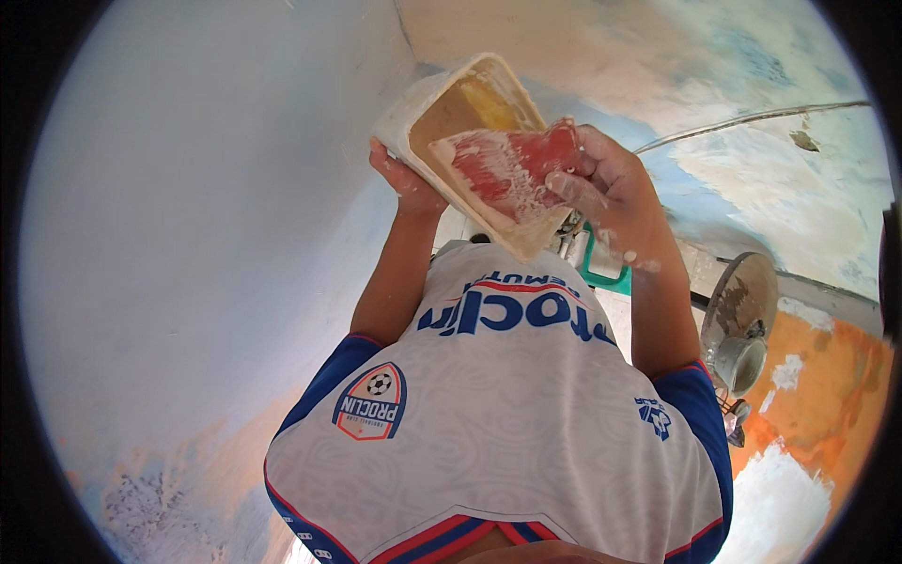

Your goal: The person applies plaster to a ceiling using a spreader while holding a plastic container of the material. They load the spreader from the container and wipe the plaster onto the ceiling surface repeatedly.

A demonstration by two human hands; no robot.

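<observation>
Red under pale smears (pixel 474 162), the scraper (pixel 534 162) sits pinched in the right hand (pixel 615 183) over the tub (pixel 399 122), which, from afar, I see the left hand (pixel 411 186) clasping from outside (tilted, I judge, to give the scraper easy access)

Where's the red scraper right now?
In the head view, the red scraper is above the middle, slightly right, held in the person's right hand across the open mouth of the pale tub.
</observation>
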